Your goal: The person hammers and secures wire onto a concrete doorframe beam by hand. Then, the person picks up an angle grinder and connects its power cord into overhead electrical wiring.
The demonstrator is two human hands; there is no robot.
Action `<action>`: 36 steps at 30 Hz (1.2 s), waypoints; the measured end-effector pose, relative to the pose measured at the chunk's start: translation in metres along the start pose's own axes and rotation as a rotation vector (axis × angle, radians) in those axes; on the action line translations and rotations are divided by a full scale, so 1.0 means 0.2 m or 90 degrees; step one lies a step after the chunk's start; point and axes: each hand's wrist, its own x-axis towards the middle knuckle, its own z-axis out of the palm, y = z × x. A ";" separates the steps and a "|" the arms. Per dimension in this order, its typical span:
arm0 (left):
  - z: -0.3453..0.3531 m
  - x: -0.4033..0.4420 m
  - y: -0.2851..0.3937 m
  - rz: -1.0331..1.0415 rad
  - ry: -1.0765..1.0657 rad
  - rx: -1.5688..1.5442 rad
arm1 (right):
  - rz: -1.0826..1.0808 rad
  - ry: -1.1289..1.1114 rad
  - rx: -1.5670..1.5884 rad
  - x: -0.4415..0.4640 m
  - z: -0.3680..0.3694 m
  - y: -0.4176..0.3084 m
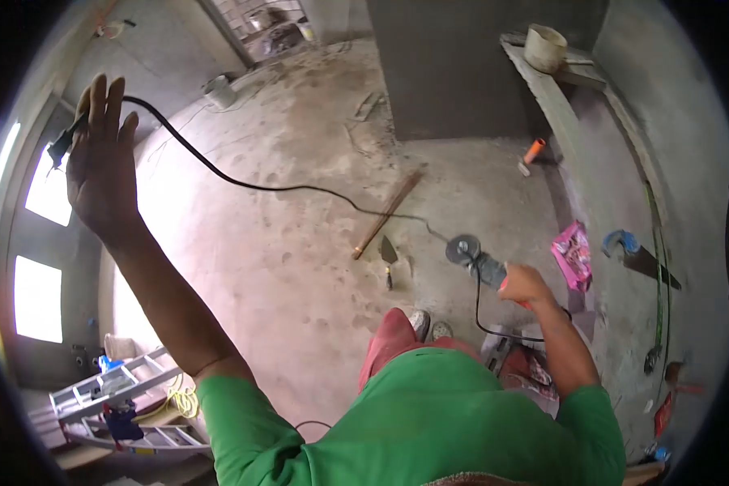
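Raised at the far left is my left hand (pixel 105 174), its fingers partly extended around a black power plug (pixel 60 149). From that hand a black cord (pixel 255 187) arcs down across the room toward the grinder. My right hand (pixel 524 285) grips the grey body of an angle grinder (pixel 488 269) at the right, low over the floor. The grinder's round disc (pixel 462 249) points away to the left. Another stretch of black cable (pixel 479 312) loops below the tool. Whether both stretches are one cord is hard to see.
On the concrete floor lie a trowel (pixel 389 251) and a wooden strip (pixel 387 215). An orange-handled tool (pixel 533 151) and a pink bag (pixel 573 255) are by the right ledge. A bucket (pixel 545 49) tops the plank. Aluminium ladders (pixel 117 385) occupy the lower left.
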 end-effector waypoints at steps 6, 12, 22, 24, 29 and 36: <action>-0.62 -0.07 0.29 0.087 0.138 0.140 | 0.078 -0.401 -0.134 0.37 0.59 0.00; -1.44 -0.11 0.43 0.108 0.118 0.054 | 0.317 -0.547 -0.115 0.55 0.75 -0.16; -2.78 0.12 0.09 -0.055 0.244 0.046 | 0.481 -0.544 0.047 0.83 0.80 -0.80; -2.97 0.19 -0.06 -0.087 0.233 0.003 | 0.534 -0.559 0.074 0.97 0.95 -0.82; -3.15 0.28 -0.51 -0.204 0.331 -0.044 | 0.516 -0.472 0.263 1.19 0.58 -1.59; -3.36 0.49 -1.13 -0.400 0.448 0.011 | 0.144 -0.409 0.328 1.88 0.62 -1.93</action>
